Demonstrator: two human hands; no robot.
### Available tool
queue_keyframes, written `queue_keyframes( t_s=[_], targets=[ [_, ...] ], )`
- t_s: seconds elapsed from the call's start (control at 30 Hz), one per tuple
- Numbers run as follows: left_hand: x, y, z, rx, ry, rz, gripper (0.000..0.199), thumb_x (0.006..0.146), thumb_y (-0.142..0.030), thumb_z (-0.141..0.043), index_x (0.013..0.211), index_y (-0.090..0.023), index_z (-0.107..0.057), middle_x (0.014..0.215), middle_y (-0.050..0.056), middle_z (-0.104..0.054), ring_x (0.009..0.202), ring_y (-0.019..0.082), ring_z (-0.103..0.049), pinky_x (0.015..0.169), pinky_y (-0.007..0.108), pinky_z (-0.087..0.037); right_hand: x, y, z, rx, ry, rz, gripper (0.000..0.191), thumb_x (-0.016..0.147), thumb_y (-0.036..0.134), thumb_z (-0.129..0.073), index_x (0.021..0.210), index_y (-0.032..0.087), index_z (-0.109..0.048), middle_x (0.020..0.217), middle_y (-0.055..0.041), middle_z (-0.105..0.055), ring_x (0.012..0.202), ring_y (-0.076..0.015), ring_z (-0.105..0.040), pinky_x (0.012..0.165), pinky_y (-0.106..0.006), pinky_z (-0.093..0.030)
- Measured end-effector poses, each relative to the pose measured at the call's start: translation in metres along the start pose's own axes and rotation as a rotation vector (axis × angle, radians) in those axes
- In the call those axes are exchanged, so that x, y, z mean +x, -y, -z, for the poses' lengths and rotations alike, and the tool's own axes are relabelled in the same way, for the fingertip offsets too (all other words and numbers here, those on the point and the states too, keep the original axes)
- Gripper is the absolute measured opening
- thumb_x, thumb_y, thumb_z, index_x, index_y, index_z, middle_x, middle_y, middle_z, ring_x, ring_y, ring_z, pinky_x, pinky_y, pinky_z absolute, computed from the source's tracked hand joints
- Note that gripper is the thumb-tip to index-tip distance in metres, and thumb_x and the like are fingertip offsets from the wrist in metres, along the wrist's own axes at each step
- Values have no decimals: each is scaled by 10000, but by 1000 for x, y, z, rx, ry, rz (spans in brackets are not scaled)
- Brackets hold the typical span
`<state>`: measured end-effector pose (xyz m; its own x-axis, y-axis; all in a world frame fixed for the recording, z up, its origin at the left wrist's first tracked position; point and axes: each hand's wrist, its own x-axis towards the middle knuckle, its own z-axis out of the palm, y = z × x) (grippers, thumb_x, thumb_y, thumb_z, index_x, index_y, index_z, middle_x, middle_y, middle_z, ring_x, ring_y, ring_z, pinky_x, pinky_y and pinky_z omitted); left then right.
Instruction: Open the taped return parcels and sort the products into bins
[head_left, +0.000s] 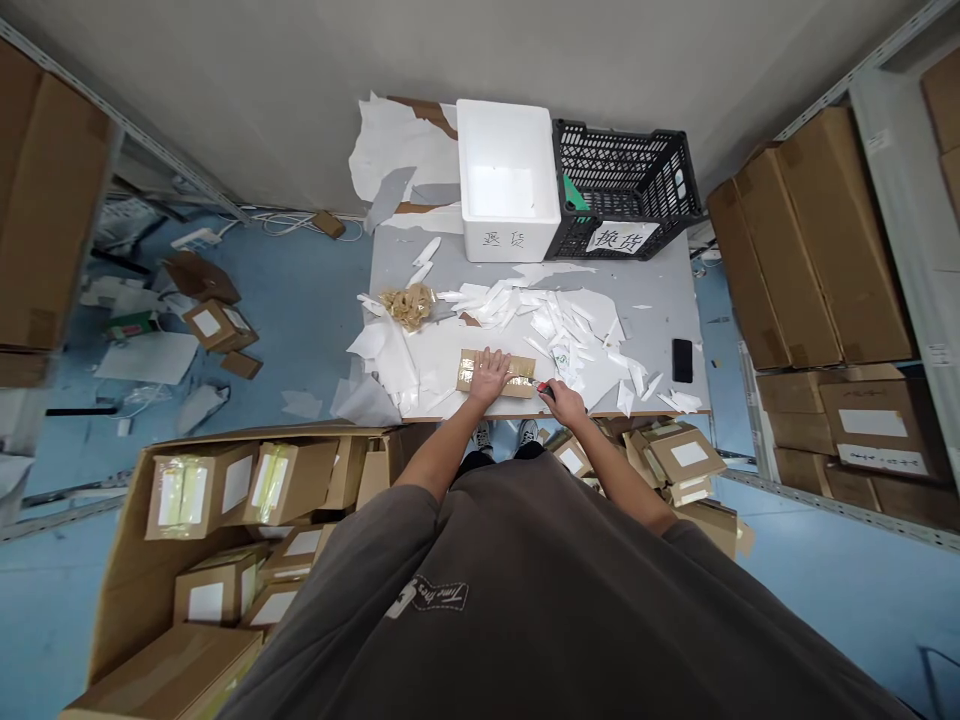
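Observation:
A small brown cardboard box point(469, 366) with clear tape lies near the front edge of the table. My left hand point(489, 376) rests flat on top of it, fingers stretched out and pressing down. In my right hand point(564, 402) is a red and black utility knife point(541, 387), gripped at the handle. Its thin blade points left and lies over the box, close to my left fingertips. Whether the blade has cut into the tape is too small to tell. Strips of white paper point(577, 325) are scattered just behind the box.
At the back of the table point(660, 290) stand a white foam box point(510, 225) and a black plastic crate point(622, 215). Crumpled brown tape point(407, 306) sits left, a phone point(682, 360) right. A large carton point(120, 590) of parcels flanks me; shelves with boxes point(817, 240) line the sides.

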<state>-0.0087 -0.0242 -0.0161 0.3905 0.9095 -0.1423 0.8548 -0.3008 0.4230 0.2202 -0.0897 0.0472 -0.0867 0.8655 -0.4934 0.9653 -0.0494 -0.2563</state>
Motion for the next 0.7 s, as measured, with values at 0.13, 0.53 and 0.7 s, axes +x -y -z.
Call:
queue_keyframes(
  t_s=[0.13, 0.53, 0.7],
  targets=[
    [0, -1, 3, 6, 1, 15, 625, 1066, -433, -658, 1626, -176, -556, 1706, 204, -499, 1676, 411, -322, 1377, 692, -173, 2, -3, -2, 34, -28, -27, 327, 1166, 457, -452, 1352, 225, -588, 1315, -142, -709, 1081, -292, -693, 851, -332, -451],
    [-3, 1, 4, 6, -71, 11, 543, 1083, -474, -631, 1551, -199, -635, 1633, 183, -600, 1611, 388, -453, 1379, 653, -214, 7, -64, -2, 320, -132, -247, 229, 1070, 429, -571, 1176, 227, -600, 1110, -130, -752, 1001, -297, -695, 840, -340, -470],
    [-3, 0, 3, -37, -103, 22, 524, 1080, -468, -631, 1544, -226, -643, 1643, 166, -593, 1605, 359, -456, 1388, 621, -184, 1, -38, -45, 861, -166, -411, 508, 888, 675, -729, 1132, 252, -588, 844, 0, -685, 786, -235, -645, 734, -311, -486]
  ],
)
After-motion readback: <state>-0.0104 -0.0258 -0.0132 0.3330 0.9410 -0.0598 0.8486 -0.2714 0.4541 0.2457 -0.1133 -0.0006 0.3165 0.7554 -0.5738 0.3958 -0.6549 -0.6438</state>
